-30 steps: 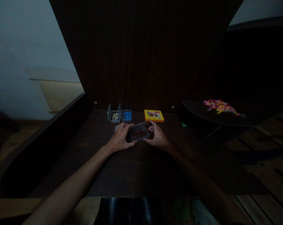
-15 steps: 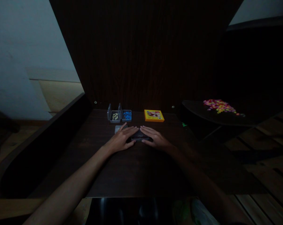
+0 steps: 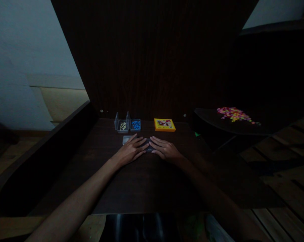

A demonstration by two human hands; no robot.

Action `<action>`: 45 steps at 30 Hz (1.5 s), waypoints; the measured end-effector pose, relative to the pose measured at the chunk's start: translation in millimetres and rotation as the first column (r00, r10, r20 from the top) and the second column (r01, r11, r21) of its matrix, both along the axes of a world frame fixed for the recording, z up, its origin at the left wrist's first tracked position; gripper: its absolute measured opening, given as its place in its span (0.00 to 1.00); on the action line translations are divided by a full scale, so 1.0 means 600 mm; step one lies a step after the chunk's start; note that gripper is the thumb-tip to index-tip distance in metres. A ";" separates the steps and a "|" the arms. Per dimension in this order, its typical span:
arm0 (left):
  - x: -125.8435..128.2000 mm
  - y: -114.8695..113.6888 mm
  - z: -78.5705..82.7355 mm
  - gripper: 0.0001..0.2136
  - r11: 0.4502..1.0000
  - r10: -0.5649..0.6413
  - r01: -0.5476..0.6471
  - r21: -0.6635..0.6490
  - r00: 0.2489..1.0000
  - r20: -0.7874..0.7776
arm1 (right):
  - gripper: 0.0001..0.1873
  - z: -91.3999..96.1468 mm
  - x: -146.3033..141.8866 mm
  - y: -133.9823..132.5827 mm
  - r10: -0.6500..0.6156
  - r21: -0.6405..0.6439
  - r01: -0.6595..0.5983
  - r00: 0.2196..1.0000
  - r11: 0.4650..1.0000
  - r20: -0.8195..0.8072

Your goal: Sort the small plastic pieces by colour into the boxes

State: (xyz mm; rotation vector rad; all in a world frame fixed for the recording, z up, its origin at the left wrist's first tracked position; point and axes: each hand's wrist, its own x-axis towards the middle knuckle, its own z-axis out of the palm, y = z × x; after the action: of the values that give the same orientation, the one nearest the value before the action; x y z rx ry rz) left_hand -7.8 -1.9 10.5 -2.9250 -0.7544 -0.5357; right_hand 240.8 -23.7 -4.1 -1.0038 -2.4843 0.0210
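Note:
My left hand [image 3: 131, 150] and my right hand [image 3: 164, 150] lie flat, fingers stretched out, pressing down on a small clear plastic case [image 3: 149, 146] in the middle of the dark wooden table [image 3: 131, 188]. Only a sliver of the case shows between my fingertips, with its lid down. Just behind my left fingers lies a small clear lid or tray [image 3: 126, 139].
At the back stand an open case of pale yellow bits [image 3: 122, 125], a tray of blue bits [image 3: 136, 124] and an orange box [image 3: 164, 124]. A heap of coloured bits [image 3: 234, 114] lies on a dark shelf at right. A dark panel rises behind the table.
One second ago the case stood open with reddish bits showing between my hands. Its lid came down, and both hands now lie flat on top of it.

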 end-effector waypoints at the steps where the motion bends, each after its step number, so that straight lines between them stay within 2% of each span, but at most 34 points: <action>1: 0.000 0.000 0.000 0.18 1.000 0.001 -0.001 0.008 1.000 -0.010 | 0.23 0.000 -0.001 0.000 -0.003 0.007 0.003 1.000 1.000 0.003; 11: 0.003 0.001 -0.011 0.18 0.998 -0.012 0.012 0.061 1.000 0.002 | 0.22 0.000 -0.006 -0.004 -0.005 0.034 0.006 1.000 0.999 -0.024; 22: 0.005 -0.001 -0.011 0.17 0.995 0.005 -0.002 0.100 1.000 -0.025 | 0.22 -0.001 -0.010 -0.008 -0.065 0.036 0.064 0.997 0.997 0.030; 31: 0.004 0.002 -0.010 0.19 0.999 0.010 -0.011 0.040 0.999 0.030 | 0.31 -0.013 -0.020 -0.003 -0.110 -0.048 0.106 0.989 0.993 -0.099; 35: 0.001 0.002 -0.007 0.23 1.000 0.029 -0.029 0.000 0.998 0.063 | 0.29 -0.008 -0.023 0.001 -0.119 -0.091 0.108 0.985 0.990 -0.123; 40: -0.012 0.003 0.002 0.28 0.993 0.119 -0.115 -0.038 0.988 0.102 | 0.25 0.019 0.002 0.016 -0.188 -0.080 0.177 0.967 0.981 -0.170; 45: -0.020 0.008 0.002 0.27 0.983 0.177 -0.171 -0.068 0.978 0.107 | 0.25 0.046 0.065 0.066 -0.236 -0.039 0.233 0.957 0.972 -0.169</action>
State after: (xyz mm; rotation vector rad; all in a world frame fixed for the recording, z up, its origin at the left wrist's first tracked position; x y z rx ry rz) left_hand -19.9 3.1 11.9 -2.8621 -1.0455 -0.6773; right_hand 279.7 16.2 23.6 -1.2442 -2.1998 0.0541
